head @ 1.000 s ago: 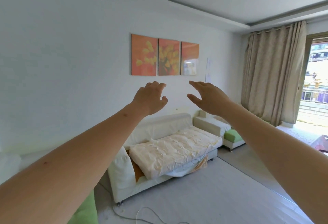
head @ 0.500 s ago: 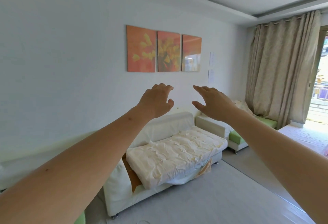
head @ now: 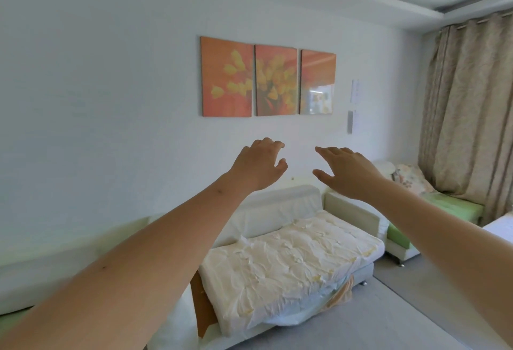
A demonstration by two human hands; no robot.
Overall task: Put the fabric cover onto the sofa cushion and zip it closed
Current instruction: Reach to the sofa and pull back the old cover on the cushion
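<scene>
A large cream sofa cushion with a wrinkled surface lies tilted across the seat of a white sofa. White fabric hangs loose under its front edge. Both my arms stretch out in front of me in the air, well short of the sofa. My left hand has loosely curled fingers and holds nothing. My right hand is spread and empty too. No zip shows from here.
Brown-orange material shows at the sofa's left end and under the cushion's front right. A green-seated sofa section with a floral pillow stands by the beige curtain. Three orange paintings hang above. Grey floor lies ahead.
The view has moved closer to the sofa and swung left, so the window is out of sight. Both hands stay raised and empty, sitting lower in the picture.
</scene>
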